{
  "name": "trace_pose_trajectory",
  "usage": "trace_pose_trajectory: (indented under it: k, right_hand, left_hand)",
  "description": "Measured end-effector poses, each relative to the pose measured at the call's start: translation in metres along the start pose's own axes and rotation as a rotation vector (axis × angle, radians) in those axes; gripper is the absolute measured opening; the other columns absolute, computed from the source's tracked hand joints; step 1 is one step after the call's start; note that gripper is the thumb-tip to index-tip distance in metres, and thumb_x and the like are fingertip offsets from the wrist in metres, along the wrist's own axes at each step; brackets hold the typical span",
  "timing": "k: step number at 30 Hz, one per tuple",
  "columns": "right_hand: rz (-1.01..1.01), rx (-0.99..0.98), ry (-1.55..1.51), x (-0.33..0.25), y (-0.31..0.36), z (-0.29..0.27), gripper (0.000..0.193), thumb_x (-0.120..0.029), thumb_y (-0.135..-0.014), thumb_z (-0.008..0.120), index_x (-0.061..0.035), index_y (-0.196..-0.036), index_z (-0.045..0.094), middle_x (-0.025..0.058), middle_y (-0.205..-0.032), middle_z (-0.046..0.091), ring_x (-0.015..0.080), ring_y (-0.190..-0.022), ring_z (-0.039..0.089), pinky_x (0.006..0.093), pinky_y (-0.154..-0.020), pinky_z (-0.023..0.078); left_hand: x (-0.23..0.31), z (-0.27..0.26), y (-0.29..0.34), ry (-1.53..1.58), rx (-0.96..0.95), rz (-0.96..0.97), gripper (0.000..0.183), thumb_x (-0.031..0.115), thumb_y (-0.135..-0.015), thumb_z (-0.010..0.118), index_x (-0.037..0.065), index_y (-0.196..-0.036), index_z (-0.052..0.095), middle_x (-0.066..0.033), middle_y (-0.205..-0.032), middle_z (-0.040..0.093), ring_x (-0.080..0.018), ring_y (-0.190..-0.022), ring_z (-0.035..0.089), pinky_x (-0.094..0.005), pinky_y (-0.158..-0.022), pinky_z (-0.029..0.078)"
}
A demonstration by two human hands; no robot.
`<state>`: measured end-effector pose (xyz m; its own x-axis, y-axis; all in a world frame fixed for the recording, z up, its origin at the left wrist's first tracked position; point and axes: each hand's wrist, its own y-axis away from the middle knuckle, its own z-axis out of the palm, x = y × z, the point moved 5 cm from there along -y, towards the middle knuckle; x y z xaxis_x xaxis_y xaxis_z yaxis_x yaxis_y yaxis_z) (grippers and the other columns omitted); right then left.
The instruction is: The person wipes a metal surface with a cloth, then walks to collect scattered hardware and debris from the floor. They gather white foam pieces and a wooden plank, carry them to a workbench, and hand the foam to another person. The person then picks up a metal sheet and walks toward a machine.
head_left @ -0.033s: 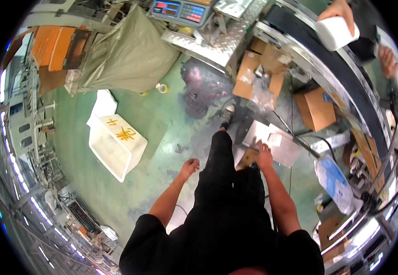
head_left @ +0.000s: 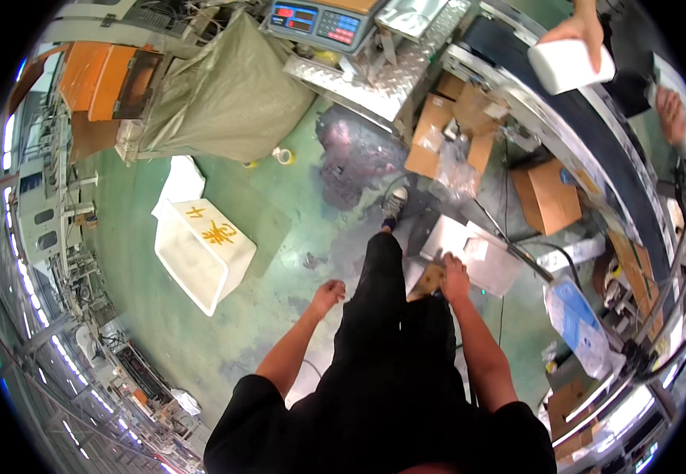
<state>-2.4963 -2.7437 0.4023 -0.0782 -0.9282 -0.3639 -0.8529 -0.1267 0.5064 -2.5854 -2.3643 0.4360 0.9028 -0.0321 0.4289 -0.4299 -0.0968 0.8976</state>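
My left hand [head_left: 329, 297] hangs beside my left thigh, fingers loosely bent and apart, holding nothing. On the other side, my right hand [head_left: 455, 280] is by my right thigh with its fingers spread. It overlaps a brown piece [head_left: 428, 281] lying low near my legs; whether it touches it I cannot tell. Just beyond that hand are pale flat panels [head_left: 491, 264]. My shoe [head_left: 396, 202] is on the green floor [head_left: 280, 205]. At the upper right, another person's hand [head_left: 580, 30] grips a white rounded container [head_left: 568, 67] above a dark conveyor belt [head_left: 509, 57].
A white tub [head_left: 236, 257] with yellow markings lies tipped to the left. Ahead are a covered stack [head_left: 224, 99], a digital scale [head_left: 319, 22] and a metal-plate table [head_left: 343, 83]. Cardboard boxes [head_left: 547, 196] and cables are to the right. A dark stain [head_left: 351, 158] marks the floor.
The other person's hand has moved slightly left and down with the white container. My view has shifted a little; my hands stay by my thighs.
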Motion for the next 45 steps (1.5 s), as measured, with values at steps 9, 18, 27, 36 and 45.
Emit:
trace_pose_trajectory:
  k: [9, 18, 27, 36, 45]
  right_hand:
    - [0.040, -0.125, 0.069, 0.027, -0.025, 0.049, 0.039, -0.016, -0.080, 0.060, -0.0122, -0.117, 0.048, 0.0134, -0.119, 0.050, 0.0340, -0.104, 0.056, 0.0447, -0.082, 0.051]
    - [0.101, -0.193, -0.122, 0.014, -0.014, 0.030, 0.034, -0.014, -0.082, 0.053, -0.0117, -0.116, 0.050, 0.0165, -0.123, 0.051, 0.0360, -0.112, 0.052, 0.0481, -0.085, 0.048]
    - [0.096, 0.026, -0.615, -0.039, 0.018, 0.002, 0.029, -0.022, -0.082, 0.062, -0.0053, -0.103, 0.051, 0.0179, -0.090, 0.062, 0.0366, -0.089, 0.061, 0.0448, -0.078, 0.047]
    - [-0.156, 0.425, -0.588, -0.196, 0.118, -0.125, 0.026, -0.020, -0.089, 0.055, -0.0076, -0.113, 0.059, 0.0144, -0.100, 0.058, 0.0358, -0.093, 0.057, 0.0396, -0.079, 0.047]
    - [-0.189, 0.780, -0.556, -0.284, 0.250, -0.130, 0.022, -0.013, -0.089, 0.053, -0.0005, -0.108, 0.057, 0.0162, -0.095, 0.057, 0.0323, -0.085, 0.056, 0.0361, -0.078, 0.045]
  left_hand:
    - [-0.015, -0.046, -0.005, -0.058, 0.034, -0.075, 0.024, 0.025, -0.091, 0.055, 0.004, -0.102, 0.061, -0.0029, -0.084, 0.062, -0.0118, -0.070, 0.058, -0.0265, -0.064, 0.046]
    - [-0.028, -0.086, -0.002, 0.183, 0.140, -0.089, 0.032, 0.026, -0.091, 0.057, 0.002, -0.112, 0.056, -0.0086, -0.087, 0.065, -0.0152, -0.072, 0.062, -0.0269, -0.063, 0.049]
    - [-0.158, -0.020, 0.089, 0.444, 0.182, -0.075, 0.030, 0.025, -0.089, 0.061, 0.005, -0.111, 0.057, -0.0091, -0.090, 0.065, -0.0155, -0.069, 0.061, -0.0276, -0.062, 0.050]
    - [0.000, -0.026, 0.115, -0.045, -0.051, 0.516, 0.037, 0.023, -0.087, 0.065, -0.001, -0.115, 0.058, -0.0076, -0.098, 0.064, -0.0150, -0.090, 0.059, -0.0285, -0.081, 0.046]
    - [-0.067, -0.125, 0.087, -0.291, -0.093, 0.507, 0.045, 0.036, -0.085, 0.065, 0.000, -0.112, 0.059, -0.0131, -0.102, 0.067, -0.0209, -0.092, 0.064, -0.0328, -0.084, 0.049]
